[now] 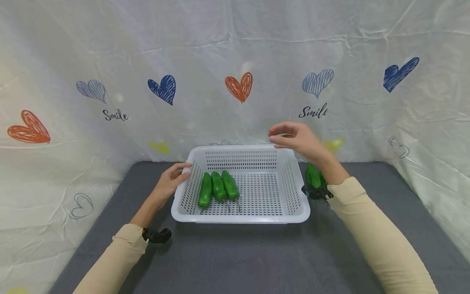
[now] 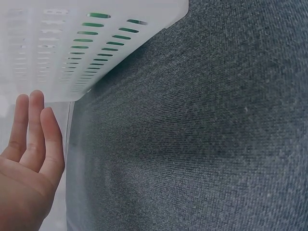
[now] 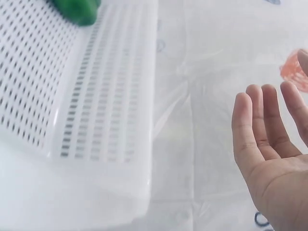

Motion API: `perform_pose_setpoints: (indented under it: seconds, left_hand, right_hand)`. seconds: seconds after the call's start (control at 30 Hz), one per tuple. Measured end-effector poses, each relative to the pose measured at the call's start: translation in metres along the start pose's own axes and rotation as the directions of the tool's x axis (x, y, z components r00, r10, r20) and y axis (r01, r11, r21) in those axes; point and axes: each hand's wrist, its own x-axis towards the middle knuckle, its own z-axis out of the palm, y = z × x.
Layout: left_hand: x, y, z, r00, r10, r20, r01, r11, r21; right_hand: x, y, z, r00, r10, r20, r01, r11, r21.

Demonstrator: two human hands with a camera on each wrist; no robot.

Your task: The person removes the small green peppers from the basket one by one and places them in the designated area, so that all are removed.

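Note:
Three green peppers lie side by side in the left part of a white perforated plastic basket. My left hand is at the basket's left side, fingertips and thumb right at the rim. In the left wrist view, three fairly straight fingers reach up beside the slotted wall. Raised over the basket's far right corner is my right hand, its fingers loosely bent with nothing between them. The right wrist view shows that hand apart from the basket wall, palm in sight.
More green peppers lie on the table right of the basket, partly hidden behind my right forearm and wristband. The dark grey tabletop extends in front. A pale curtain printed with hearts hangs close behind the basket.

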Motion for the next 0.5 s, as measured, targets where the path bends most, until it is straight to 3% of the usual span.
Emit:
perform_pose_setpoints:
  seconds: [0.5]
  left_hand:
    - [0.001, 0.001, -0.002, 1.0, 0.009, -0.02, -0.009, 1.0, 0.018]
  right_hand:
    - [0.021, -0.001, 0.033, 0.997, -0.001, 0.08, -0.006, 0.996, 0.086]
